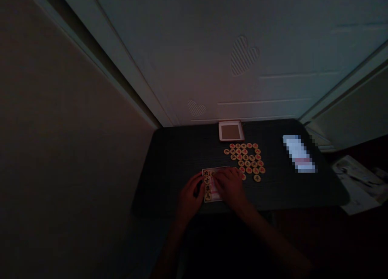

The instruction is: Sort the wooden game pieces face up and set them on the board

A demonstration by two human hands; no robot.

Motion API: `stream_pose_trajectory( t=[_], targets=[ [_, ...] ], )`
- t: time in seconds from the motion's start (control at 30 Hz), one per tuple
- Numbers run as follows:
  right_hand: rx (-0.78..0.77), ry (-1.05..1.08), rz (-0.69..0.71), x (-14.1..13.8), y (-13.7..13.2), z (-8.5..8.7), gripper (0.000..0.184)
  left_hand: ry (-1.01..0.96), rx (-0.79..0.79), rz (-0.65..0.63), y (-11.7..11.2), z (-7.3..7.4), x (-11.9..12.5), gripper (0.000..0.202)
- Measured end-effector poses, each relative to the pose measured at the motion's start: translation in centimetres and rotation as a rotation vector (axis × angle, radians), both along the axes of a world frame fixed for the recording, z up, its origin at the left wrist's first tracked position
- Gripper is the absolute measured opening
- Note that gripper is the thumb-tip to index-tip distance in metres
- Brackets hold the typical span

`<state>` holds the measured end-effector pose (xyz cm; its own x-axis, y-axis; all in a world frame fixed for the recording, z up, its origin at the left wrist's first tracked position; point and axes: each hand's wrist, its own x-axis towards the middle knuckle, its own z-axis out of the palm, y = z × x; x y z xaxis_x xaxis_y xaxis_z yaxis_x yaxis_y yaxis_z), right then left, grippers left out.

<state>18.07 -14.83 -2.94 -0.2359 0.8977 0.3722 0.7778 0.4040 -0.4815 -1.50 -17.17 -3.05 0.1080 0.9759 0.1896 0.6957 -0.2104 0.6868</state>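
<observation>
A shallow box (216, 196) lies near the front edge of the dark table, with several round xiangqi pieces (207, 188) in a column along its left side. My left hand (189, 198) rests against the box's left edge, its thumb and fingers curved and apart. Over the box's right part, my right hand (232, 186) has its fingertips pressed together on a xiangqi piece (212, 173) in the top row. That hand hides much of the box's right side. Red- and black-marked xiangqi pieces (247, 164) lie loosely grouped on the table just beyond it.
A box lid or tray (230, 132) with a pale rim stands at the back of the table (176, 153), near the white door (212, 68). A lit, blurred phone-like object (298, 153) lies on the right. Papers (357, 190) are beyond the table's right end.
</observation>
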Motion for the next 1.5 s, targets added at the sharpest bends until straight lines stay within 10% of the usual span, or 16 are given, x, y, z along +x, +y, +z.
stream_pose_trajectory(
  t=[1.5],
  targets=[
    [-0.030,0.086,0.028,0.2,-0.1,1.0,0.019,0.001,0.009,-0.005,0.1,0.0,-0.1,0.031]
  ],
)
